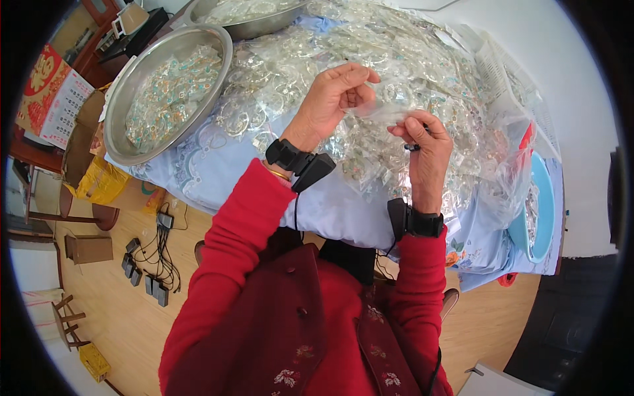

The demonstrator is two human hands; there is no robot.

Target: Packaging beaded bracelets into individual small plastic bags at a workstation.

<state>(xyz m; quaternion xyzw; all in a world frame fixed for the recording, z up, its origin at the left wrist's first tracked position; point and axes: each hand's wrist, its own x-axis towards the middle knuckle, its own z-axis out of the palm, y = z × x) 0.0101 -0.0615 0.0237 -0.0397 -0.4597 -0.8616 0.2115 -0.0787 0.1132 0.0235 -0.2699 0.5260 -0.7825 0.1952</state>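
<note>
A small clear plastic bag [380,113] is stretched between my two hands above the heaped table. My left hand [328,99] is closed, its curled fingers at the bag's left end. The bag's right end is pinched by my right hand [428,140], thumb against fingers. A small dark piece [412,147] shows under the right fingertips; its kind is too small to make out. Beneath both hands spreads a large pile of clear bags [277,82] with shiny jewellery-like pieces in them. Each wrist wears a black strap with a box on it.
At the left, a steel basin [223,72] holds bagged turquoise and orange pieces; another steel basin [264,28] stands behind. To the right are a white plastic basket [492,63] and a blue basin [545,224]. Cables with black boxes [157,287] lie on the floor.
</note>
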